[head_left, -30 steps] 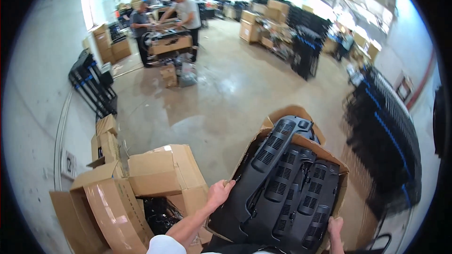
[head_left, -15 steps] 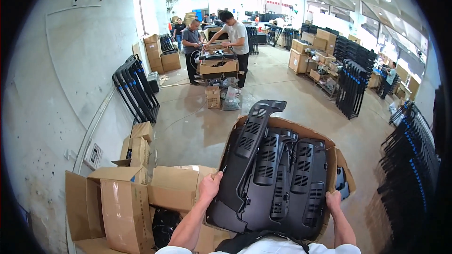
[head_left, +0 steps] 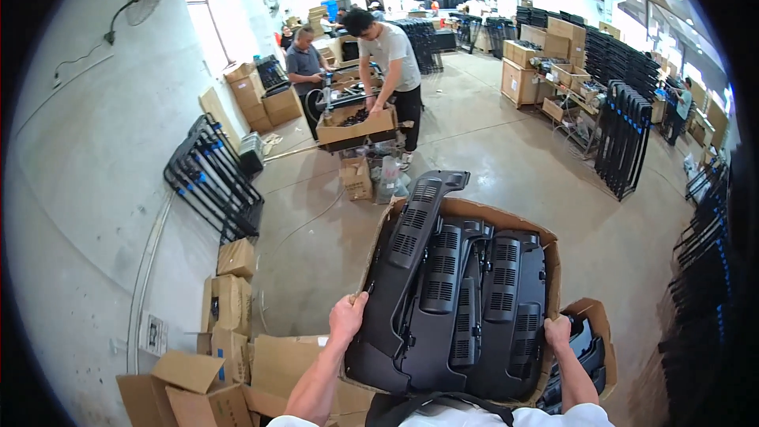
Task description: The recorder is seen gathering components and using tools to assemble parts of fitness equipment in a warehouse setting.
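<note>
Between my arms is a cardboard box (head_left: 512, 215) filled with black plastic covers (head_left: 433, 352) with slotted vents. One vented cover (head_left: 415, 217) lies slanted at the left and juts past the far rim. My left hand (head_left: 348, 316) is closed on the box's left edge, thumb up. Opposite it, my right hand (head_left: 557, 332) grips the right edge. The underside of the box is hidden. A second box (head_left: 605, 332) holding dark parts shows just beyond my right hand, partly covered by my forearm.
Opened cartons (head_left: 209, 407) stand at lower left, with more boxes (head_left: 231, 300) along the wall. Ahead, two people work at a bench with a parts carton (head_left: 379, 122). Black frames lean left (head_left: 213, 182) and stand right (head_left: 623, 138). Frame stacks (head_left: 700, 300) line the right side.
The bench and its workers appear nearer, and the wall cartons have slid lower in view. Both hands keep their hold on the box. More of the second box shows at right.
</note>
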A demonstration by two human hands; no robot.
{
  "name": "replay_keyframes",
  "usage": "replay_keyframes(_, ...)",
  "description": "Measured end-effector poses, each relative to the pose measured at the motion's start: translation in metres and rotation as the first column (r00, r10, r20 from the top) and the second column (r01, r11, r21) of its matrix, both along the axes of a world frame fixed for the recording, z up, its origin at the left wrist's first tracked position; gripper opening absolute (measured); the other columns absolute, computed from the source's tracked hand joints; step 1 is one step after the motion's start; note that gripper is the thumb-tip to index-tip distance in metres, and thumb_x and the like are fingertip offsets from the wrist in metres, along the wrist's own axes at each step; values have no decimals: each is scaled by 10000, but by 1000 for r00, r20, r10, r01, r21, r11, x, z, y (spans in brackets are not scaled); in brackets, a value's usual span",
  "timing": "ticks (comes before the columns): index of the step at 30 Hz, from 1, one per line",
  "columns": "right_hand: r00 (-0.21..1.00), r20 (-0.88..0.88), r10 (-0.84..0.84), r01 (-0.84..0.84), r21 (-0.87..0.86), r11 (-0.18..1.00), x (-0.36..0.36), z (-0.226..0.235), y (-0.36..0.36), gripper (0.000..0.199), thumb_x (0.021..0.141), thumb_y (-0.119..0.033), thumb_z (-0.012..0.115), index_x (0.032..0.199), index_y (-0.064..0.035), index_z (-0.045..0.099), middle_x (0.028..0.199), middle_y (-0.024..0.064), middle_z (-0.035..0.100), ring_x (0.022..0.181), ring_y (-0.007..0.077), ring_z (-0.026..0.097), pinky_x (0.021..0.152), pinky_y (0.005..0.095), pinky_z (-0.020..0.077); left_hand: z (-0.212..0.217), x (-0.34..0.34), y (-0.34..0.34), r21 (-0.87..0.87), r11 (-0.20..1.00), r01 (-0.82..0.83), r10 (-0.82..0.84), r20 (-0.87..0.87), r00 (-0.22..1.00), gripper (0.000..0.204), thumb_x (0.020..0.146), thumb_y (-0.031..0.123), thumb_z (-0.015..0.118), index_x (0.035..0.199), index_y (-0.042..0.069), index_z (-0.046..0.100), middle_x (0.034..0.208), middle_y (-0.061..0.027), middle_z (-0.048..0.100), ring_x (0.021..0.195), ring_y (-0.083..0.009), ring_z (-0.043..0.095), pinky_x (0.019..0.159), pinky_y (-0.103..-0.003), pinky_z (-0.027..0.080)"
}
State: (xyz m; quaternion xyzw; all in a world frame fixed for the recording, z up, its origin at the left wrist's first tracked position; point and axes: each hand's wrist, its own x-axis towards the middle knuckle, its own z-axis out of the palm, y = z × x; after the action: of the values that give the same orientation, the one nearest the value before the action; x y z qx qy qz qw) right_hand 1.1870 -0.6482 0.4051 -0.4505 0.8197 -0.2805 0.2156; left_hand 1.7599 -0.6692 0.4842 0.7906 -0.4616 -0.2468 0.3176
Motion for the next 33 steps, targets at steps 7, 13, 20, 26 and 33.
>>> replay_keyframes(7,979,-103,-178,178,-3,984,-2,-17,-152,374,828,-251,685,832,123,703,807,355,686,836,473,738,777,544,554,-24,-9,-222,-11,996,93,-93,-49,994,565,985,590,639,915,35,722,868,-212,739,879,-410,715,790,-500,529)
replay_keyframes(13,944,-75,-320,318,-34,947,-28,20,-293,319,821,-218,661,817,98,700,777,327,692,786,455,733,731,536,552,14,-62,-443,-109,967,232,-240,-66,968,539,982,582,635,958,53,739,922,-205,753,940,-399,724,834,-491,533)
replay_keyframes(20,890,33,-455,456,-26,890,-70,6,-434,256,821,-187,654,862,52,736,799,299,713,788,435,741,730,521,552,-3,-135,-666,-24,920,392,-393,-33,919,584,978,622,621,1040,59,765,984,-217,760,1024,-416,719,895,-495,532)
replay_keyframes(26,861,-39,-506,508,76,858,-154,-7,-637,266,836,-196,667,922,40,757,881,312,728,899,458,743,809,517,572,-54,-226,-884,-129,887,443,-448,-7,894,585,993,598,614,1085,42,770,1063,-244,753,1067,-429,713,913,-483,538)
replay_keyframes(33,827,-37,-561,562,27,826,-209,7,-830,268,849,-180,664,969,45,747,893,295,741,905,430,754,800,510,565,-68,-310,-1129,-129,857,499,-511,-82,856,579,1013,584,602,956,20,719,912,-239,730,894,-433,706,798,-517,521)
